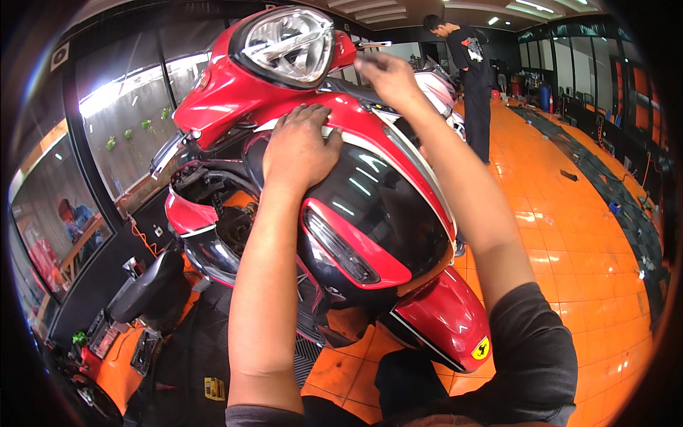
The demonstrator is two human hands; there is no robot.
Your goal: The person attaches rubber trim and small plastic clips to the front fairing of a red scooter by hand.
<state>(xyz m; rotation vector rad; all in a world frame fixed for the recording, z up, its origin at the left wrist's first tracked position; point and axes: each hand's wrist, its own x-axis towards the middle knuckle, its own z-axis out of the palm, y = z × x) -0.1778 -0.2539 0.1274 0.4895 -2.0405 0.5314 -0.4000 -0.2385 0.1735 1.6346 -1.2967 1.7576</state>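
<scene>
A red and black scooter [370,213] stands close in front of me, its headlight [288,46] at the top. Palm down, my left hand [302,146] lies on the front body below the headlight housing, its fingers spread over the red panel and pale trim. My right hand [388,75] is raised beside the headlight, just below a silver handlebar lever [375,45]. Its fingers are loosely bent and apart, with nothing visible in them. Lower down are a turn-signal lens [341,242] and the red front fender [448,320].
A detached black seat [153,285] and tools lie at the left, near red-and-black scooter bodywork [206,228]. A yellow box [214,388] rests on the dark mat. Beyond the scooter, a person in black [475,85] stands on the orange tiles [562,270] near another motorbike [437,89].
</scene>
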